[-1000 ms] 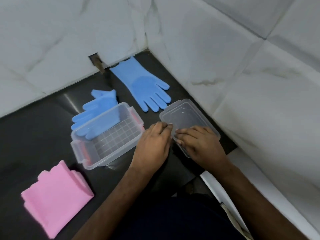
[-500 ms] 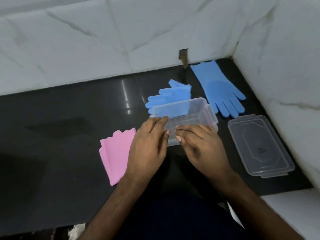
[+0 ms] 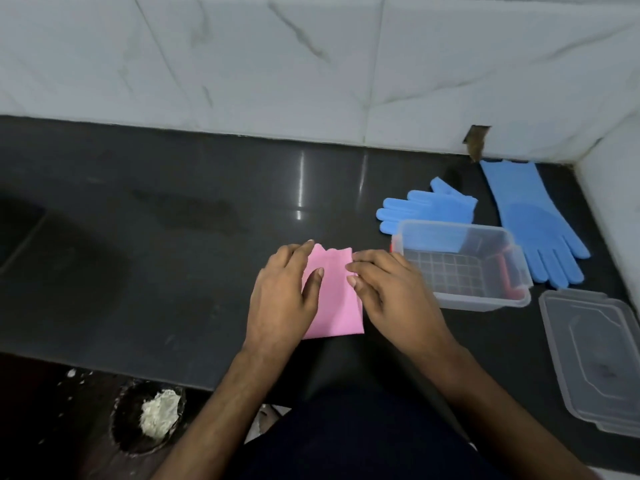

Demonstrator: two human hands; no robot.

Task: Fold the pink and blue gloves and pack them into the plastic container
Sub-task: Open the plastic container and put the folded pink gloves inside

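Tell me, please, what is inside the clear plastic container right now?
The plastic container holds no gloves: only its gridded floor and red latches show through. Both blue gloves lie outside it; the nearer one lies behind its far wall, partly hidden.

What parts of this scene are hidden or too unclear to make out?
Head view:
- Pink glove: sides hidden under left hand and right hand.
- Folded blue glove: near part behind the container.
- Lid: cut off by the right edge.
- White lump below the counter: too blurred to identify.
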